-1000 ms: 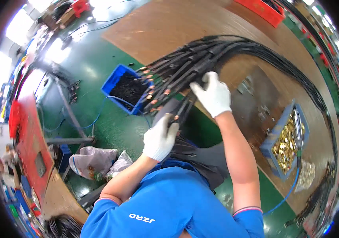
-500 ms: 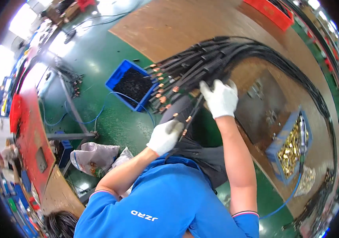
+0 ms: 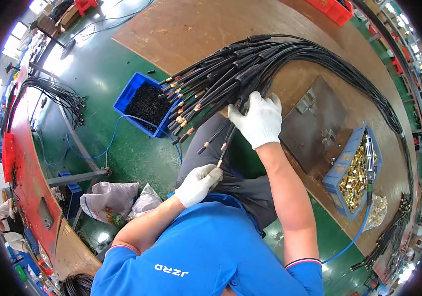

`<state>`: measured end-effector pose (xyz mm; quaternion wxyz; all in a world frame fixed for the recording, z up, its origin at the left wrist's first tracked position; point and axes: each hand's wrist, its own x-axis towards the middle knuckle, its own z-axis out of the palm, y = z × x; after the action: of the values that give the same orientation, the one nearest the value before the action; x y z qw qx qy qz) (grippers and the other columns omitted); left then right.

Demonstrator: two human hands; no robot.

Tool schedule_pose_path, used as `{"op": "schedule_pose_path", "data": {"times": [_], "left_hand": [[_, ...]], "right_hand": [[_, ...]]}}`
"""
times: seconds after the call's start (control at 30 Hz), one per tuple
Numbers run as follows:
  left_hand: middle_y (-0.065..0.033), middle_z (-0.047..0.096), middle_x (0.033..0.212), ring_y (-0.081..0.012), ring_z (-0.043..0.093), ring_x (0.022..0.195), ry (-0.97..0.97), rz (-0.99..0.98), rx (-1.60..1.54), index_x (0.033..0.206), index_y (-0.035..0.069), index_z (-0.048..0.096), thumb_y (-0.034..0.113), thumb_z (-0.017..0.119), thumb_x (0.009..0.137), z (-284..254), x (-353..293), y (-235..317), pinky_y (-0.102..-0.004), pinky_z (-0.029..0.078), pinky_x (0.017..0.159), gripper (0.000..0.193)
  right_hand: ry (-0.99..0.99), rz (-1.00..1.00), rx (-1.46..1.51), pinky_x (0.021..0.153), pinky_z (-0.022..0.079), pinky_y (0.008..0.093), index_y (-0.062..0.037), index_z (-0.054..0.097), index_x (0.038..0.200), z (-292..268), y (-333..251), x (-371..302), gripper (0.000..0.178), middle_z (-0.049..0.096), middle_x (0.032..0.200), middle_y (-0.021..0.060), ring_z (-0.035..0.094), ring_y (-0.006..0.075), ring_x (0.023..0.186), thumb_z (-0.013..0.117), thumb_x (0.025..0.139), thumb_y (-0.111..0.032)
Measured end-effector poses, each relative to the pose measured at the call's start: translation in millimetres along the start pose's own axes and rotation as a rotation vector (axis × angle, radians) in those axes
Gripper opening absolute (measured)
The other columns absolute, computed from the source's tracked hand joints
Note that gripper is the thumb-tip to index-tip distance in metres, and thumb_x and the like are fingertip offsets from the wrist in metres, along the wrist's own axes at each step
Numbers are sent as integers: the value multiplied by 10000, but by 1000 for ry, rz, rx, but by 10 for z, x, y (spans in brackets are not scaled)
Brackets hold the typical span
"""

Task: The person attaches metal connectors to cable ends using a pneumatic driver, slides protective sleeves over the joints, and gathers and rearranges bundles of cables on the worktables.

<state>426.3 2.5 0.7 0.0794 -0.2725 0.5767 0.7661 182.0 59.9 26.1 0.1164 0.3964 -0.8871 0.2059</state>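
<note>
I see my left hand (image 3: 198, 183), in a white glove, low over my lap, its grip pinched shut on the copper-tipped end of a single black cable (image 3: 224, 143). That cable runs up and to the right into my right hand (image 3: 259, 120), also gloved, which lies on the cable bundle (image 3: 230, 79) at the edge of the brown surface (image 3: 181, 29), its fingers closed over the cable where it leaves the bundle. The bundle fans out toward the left, its copper terminals hanging past the surface edge above the blue bin (image 3: 144, 103) of small black parts on the green floor (image 3: 97, 74).

Against half a second ago, my left hand has drawn lower and nearer my body, so the one cable now stands more clearly apart from the rest of the bundle. My right hand has kept its place on the bundle, though it sits flatter than a second ago, when it was raised higher over the cables.

To my right, a grey metal plate (image 3: 314, 128) lies on the surface, and just beside it a blue tray (image 3: 336, 175) holds brass-coloured fittings (image 3: 356, 172). A blue hose (image 3: 354, 239) trails below the tray.
</note>
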Motion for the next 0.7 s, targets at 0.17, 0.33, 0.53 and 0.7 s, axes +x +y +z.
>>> {"op": "schedule_pose_path", "data": {"times": [0.17, 0.33, 0.53, 0.7], "left_hand": [[7, 581, 728, -94, 509, 659, 23, -208, 90, 911, 51, 684, 320, 557, 1077, -187, -184, -268, -291, 398, 596, 340], [11, 632, 751, -103, 565, 645, 206, -66, -206, 977, 59, 715, 238, 521, 1042, -417, 83, -238, -277, 431, 576, 272], [47, 533, 785, -65, 475, 707, 131, 54, -73, 1006, 97, 627, 352, 520, 1124, -313, 277, -35, -244, 377, 610, 302], [56, 484, 721, -72, 431, 611, 211, 22, -21, 849, 135, 595, 464, 533, 1119, -418, 121, -237, -259, 340, 541, 429]], "right_hand": [[42, -22, 5, 1108, 470, 527, -69, 648, 828, 80, 25, 45, 429, 720, 704, 98, 717, 345, 734, 846, 791, -447], [20, -27, -4, 1117, 467, 533, -69, 647, 830, 57, 2, 77, 434, 714, 702, 101, 710, 349, 734, 854, 783, -447], [-9, 13, 51, 1140, 446, 544, -74, 643, 828, 44, -6, 48, 440, 710, 719, 117, 711, 355, 773, 854, 786, -457], [-5, 28, 70, 1139, 449, 541, -59, 654, 827, 26, -15, 41, 441, 717, 727, 131, 709, 368, 778, 862, 776, -445]]}}
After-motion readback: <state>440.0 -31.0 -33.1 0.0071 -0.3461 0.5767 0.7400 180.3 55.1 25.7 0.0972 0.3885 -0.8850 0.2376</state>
